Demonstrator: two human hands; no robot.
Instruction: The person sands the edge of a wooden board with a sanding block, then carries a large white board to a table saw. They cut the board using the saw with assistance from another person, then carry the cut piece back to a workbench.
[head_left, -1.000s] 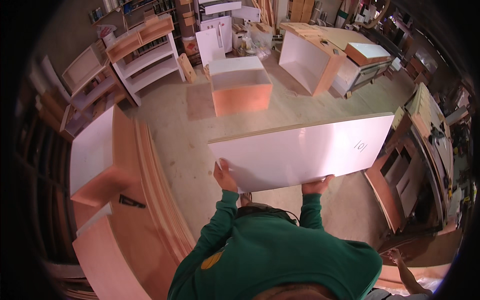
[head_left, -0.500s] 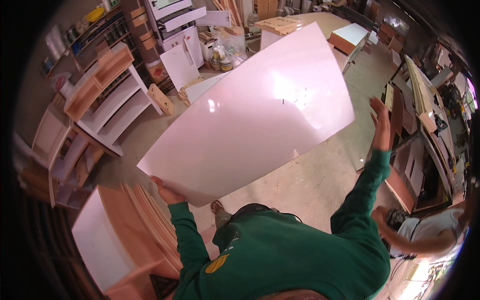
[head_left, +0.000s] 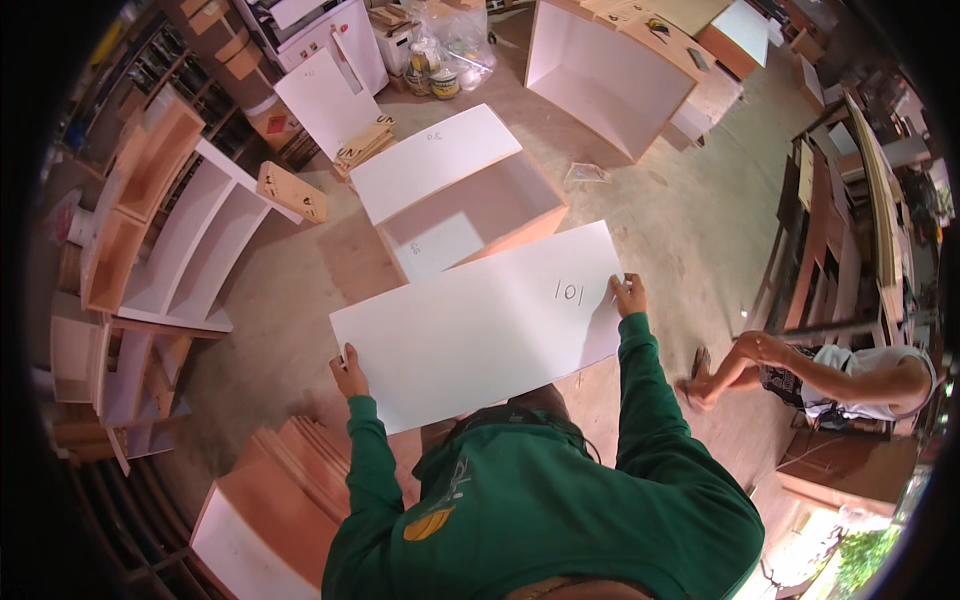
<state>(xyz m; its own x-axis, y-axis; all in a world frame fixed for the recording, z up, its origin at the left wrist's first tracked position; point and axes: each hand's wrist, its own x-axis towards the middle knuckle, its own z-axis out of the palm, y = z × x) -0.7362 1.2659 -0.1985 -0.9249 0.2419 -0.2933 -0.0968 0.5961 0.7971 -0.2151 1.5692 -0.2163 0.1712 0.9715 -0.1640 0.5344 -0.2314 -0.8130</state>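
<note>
A white rectangular panel [head_left: 460, 340] with dark handwritten marks near its right end is held in front of my body. My left hand [head_left: 350, 374] grips its left end, thumb on the upper face. At the right end, my right hand [head_left: 629, 296] has its thumb over the face and its fingers around the edge. Just beyond the panel, an open white-lined wooden box [head_left: 520, 200] stands on the floor, partly hidden by it. A white board [head_left: 432, 163] covers the box's far side.
Stacked wooden boards [head_left: 290, 480] stand at lower left. White shelf units [head_left: 190, 240] are on the left, and a large white-lined cabinet [head_left: 610, 85] is at the back. To the right, a person [head_left: 850, 375] sits near a rack of long boards [head_left: 835, 220]. Paint tins [head_left: 443, 84] stand far off.
The panel has come down and nearer my body, with its right end lowered. My right hand, spread and apart before, now grips that end. The box behind has come into view.
</note>
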